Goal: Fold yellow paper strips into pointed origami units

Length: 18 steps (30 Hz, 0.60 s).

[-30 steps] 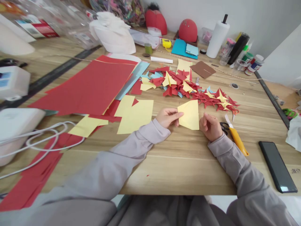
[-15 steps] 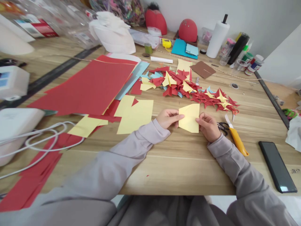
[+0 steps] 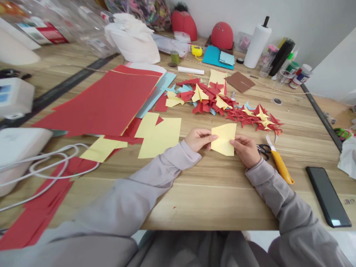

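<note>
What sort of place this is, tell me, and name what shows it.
Most likely a paper-craft workspace: red sheets lie stacked on a wooden table, near a pile of folded shapes, and a yellow piece is being held.

left hand (image 3: 197,139) part-hidden by yellow paper (image 3: 224,141), scissors (image 3: 267,149) partly behind right hand (image 3: 247,149), white box (image 3: 22,144) cut off at left edge, writing (image 3: 349,201) on desk (image 3: 217,204) too small to read

Tabletop (image 3: 222,193): bright, softly lit, faint pale sheen
Phone (image 3: 328,196): small white glare (near its lower end)
Clear plastic (image 3: 69,22): stretched, blurred
Left sleeve (image 3: 119,204): soft, smeared toward the corner
</note>
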Motion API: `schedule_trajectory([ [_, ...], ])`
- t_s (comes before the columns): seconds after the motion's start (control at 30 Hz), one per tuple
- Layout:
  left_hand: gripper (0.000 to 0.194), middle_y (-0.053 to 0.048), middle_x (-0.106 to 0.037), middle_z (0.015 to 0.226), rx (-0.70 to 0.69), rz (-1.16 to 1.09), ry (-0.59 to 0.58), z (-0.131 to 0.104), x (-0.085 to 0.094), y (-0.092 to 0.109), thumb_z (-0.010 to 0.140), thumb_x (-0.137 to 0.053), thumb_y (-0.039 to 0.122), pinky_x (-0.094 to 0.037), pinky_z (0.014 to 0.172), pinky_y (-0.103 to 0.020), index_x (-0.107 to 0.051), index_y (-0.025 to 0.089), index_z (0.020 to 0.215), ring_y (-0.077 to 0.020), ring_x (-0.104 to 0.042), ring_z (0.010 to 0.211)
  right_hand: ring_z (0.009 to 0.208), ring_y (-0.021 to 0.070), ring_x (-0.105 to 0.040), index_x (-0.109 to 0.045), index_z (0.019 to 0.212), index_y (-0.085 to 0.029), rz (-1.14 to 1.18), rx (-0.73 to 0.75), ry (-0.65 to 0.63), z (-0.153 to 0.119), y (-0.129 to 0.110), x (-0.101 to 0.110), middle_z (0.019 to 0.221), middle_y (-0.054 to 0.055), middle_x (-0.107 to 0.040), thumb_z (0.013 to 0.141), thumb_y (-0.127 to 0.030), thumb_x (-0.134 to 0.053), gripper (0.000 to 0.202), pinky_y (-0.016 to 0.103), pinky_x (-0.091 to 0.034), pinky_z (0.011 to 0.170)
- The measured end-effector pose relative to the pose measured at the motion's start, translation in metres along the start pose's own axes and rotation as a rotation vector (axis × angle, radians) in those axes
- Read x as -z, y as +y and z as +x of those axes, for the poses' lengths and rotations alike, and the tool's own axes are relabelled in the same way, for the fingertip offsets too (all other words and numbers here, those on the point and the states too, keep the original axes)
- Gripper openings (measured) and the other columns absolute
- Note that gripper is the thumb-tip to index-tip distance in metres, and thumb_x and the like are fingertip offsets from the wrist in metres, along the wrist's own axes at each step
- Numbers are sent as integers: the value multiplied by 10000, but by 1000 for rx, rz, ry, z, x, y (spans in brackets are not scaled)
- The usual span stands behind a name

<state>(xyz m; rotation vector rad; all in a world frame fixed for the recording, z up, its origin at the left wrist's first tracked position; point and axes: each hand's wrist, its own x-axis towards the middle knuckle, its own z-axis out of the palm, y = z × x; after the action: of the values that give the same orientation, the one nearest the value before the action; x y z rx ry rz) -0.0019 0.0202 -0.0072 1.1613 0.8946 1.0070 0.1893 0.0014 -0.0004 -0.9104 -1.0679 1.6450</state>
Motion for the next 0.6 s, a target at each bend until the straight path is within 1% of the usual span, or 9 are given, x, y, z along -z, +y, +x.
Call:
schedule_trajectory([
  [0.07,310,25,-529,404,-7,22,-7,-2,-2,4,615,-723,402,-326,361,-162,-606,115,596,-59,-462,351,653,139,-650,-677,826,-206,-16,9,-29,0,0,0,731,-10,-704,647,-257,-743,197,261,-518,639],
  [0.13,291,28,-516,390,-10,42,-6,-5,-4,9,632,-716,381,-306,357,-156,-605,116,586,-49,-443,347,652,139,-651,-676,799,-198,-45,21,-45,0,-1,-1,736,-6,-706,613,-250,-765,213,268,-527,654],
  [0.23,277,28,-519,401,-7,93,-2,-7,-8,14,638,-713,371,-327,371,-160,-613,115,602,-49,-447,360,625,146,-645,-672,756,-189,-92,33,-35,1,0,-2,718,1,-706,559,-264,-794,243,279,-534,625],
  [0.3,285,27,-523,415,2,114,-4,-8,-9,14,621,-723,376,-345,380,-165,-610,114,599,-54,-457,370,608,146,-639,-673,749,-187,-115,29,-18,1,0,-2,705,3,-705,553,-285,-795,251,284,-534,611],
  [0.43,306,28,-535,441,13,116,-8,-7,-9,11,538,-776,362,-367,389,-172,-610,109,588,-63,-475,387,601,142,-632,-675,739,-187,-140,23,-8,1,-1,-3,687,5,-700,550,-317,-795,259,286,-525,614],
  [0.6,339,23,-521,391,24,152,-6,-7,-8,12,531,-775,374,-332,377,-159,-568,110,488,-54,-456,368,573,132,-614,-682,721,-192,-155,35,-9,0,-2,-4,671,-3,-694,553,-323,-790,238,264,-501,575],
])
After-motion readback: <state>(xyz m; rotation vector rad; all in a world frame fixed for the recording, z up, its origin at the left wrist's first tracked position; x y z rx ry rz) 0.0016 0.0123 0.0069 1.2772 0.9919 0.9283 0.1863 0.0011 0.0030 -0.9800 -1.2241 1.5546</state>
